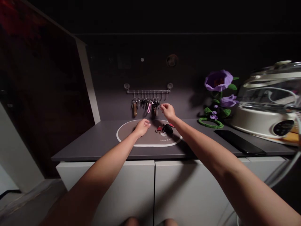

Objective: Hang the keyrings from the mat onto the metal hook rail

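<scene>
My right hand (pixel 168 112) is raised beside the right end of a row of hanging keys (pixel 150 105). Its fingertips are pinched together, and whatever they may hold is too small to make out. My left hand (pixel 142 127) hovers low over an oval brown mat (pixel 127 133) with a white rim, its fingers loosely curled and nothing visible in them. Between my hands, a key bunch (pixel 167 128) with black and red parts lies on the mat. The hanging keys include a brown strap and a pink loop, on a clear hook rail (pixel 148 91) fixed to the wall.
To the right stand purple craft flowers (pixel 218 81) with a green ring base. A black phone-like slab (pixel 238 142) lies near the counter (pixel 94 146) edge. Beyond it is a cream appliance (pixel 258 119) with a transparent cover and cable. White cabinet doors (pixel 127 185) are below.
</scene>
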A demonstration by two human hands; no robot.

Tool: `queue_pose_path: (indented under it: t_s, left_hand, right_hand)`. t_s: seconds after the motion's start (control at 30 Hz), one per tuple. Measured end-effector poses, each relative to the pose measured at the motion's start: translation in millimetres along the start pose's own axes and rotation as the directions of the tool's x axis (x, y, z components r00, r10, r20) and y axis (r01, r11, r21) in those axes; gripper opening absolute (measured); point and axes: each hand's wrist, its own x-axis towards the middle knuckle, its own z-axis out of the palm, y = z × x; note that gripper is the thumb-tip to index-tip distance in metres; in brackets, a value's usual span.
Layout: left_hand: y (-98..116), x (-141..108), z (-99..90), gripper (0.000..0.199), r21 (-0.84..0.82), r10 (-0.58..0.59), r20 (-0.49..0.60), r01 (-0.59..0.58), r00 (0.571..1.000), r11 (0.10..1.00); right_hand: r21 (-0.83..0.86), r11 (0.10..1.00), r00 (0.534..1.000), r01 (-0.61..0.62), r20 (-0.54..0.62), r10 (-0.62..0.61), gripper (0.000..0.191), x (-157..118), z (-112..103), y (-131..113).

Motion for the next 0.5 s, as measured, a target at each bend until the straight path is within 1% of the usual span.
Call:
queue_pose_path:
  t_s: [0.17, 0.33, 0.43, 0.5]
  left_hand:
    - [4, -3, -0.3, 0.022, 0.020, 0.020, 0.049, -0.021, 0.999, 1.000]
    - [2, 1, -2.2, 0.028, 0.074, -0.039, 0.112, 0.031, 0.993, 0.997]
    - [4, 1, -2.8, 0.031, 0.112, -0.077, 0.142, 0.061, 0.987, 0.992]
    - [9, 0, -1.2, 0.031, 0.149, -0.099, 0.140, 0.078, 0.985, 0.986]
  right_hand:
    - [-0.035, 0.999, 0.997, 0.033, 0.073, -0.031, 0.017, -34, -12, -7]
    - [-0.109, 0.994, 0.994, 0.011, 0.109, 0.001, 0.016, -63, -29, -4]
    - [-0.177, 0.984, 0.993, 0.010, 0.118, 0.012, 0.014, -73, -39, -1]
    - [-0.219, 0.976, 0.993, 0.001, 0.118, 0.025, 0.013, -77, -45, 1]
